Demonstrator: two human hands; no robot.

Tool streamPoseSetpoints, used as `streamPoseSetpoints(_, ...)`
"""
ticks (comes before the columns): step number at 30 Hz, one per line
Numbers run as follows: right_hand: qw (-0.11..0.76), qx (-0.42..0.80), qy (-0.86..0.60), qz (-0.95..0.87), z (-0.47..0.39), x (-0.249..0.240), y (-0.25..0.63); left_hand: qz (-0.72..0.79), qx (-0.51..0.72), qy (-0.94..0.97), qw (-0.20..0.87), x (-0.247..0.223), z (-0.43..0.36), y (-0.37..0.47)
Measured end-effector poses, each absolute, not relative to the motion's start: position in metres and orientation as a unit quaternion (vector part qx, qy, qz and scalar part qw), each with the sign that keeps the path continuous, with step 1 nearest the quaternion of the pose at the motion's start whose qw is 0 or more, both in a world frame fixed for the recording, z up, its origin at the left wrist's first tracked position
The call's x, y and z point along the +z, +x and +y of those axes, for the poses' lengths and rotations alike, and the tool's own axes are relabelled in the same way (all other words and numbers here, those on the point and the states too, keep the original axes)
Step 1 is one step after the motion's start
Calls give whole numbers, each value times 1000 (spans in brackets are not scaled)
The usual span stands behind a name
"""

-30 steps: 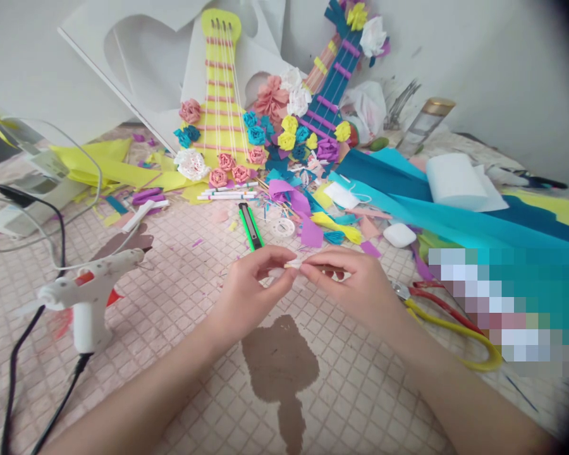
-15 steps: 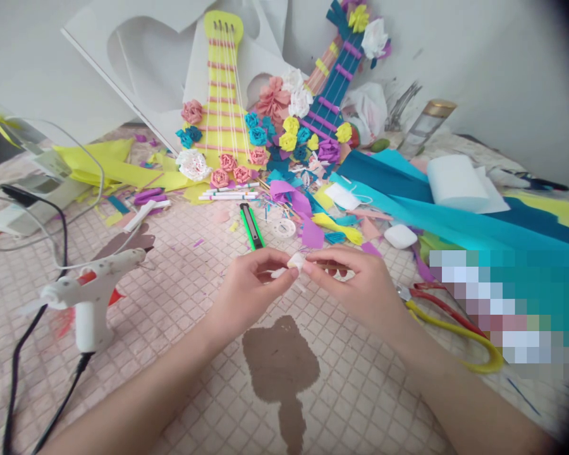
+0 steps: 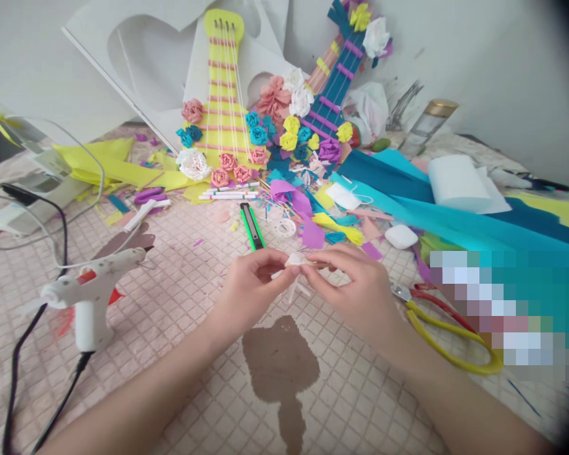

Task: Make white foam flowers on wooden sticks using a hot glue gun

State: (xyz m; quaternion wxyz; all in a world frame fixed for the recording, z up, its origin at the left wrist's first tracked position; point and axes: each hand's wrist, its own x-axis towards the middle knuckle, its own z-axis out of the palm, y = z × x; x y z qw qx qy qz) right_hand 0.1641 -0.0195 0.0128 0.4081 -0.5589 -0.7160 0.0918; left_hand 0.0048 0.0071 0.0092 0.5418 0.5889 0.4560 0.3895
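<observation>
Near the middle of the table my left hand (image 3: 252, 282) and my right hand (image 3: 360, 282) meet, fingertips almost touching. Both pinch a small piece of white paper (image 3: 295, 260), which looks folded or rolled. A thin brown stick (image 3: 323, 266) shows between the fingers of my right hand; most of it is hidden. White paper strips (image 3: 298, 287) hang or lie just below the fingertips. Behind my left hand lies a green box cutter (image 3: 251, 226). Scissors (image 3: 448, 328) with red and yellow handles lie beside my right wrist.
A white hot glue gun (image 3: 92, 294) with a black cord stands at left. Yellow (image 3: 225, 101) and blue (image 3: 329, 95) paper guitars with paper flowers lean at the back. Coloured paper scraps (image 3: 308, 218), blue paper sheets (image 3: 422, 218) and a white roll (image 3: 458, 183) lie beyond my hands.
The white paper between my fingertips has turned and looks flatter. My right fingers have shifted slightly, and more of the white strips shows below. The surroundings look the same.
</observation>
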Motion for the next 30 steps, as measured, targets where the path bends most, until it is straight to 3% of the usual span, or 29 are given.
streamPoseSetpoints(9,395,67,-549,-733,-20,9,164,459,387,602,526,14,6,6)
streamPoseSetpoints(19,396,81,-544,-735,-19,10,165,466,372,678,430,13,5,3)
streamPoseSetpoints(30,413,71,-545,-726,-20,13,162,459,382,646,475,12,5,3)
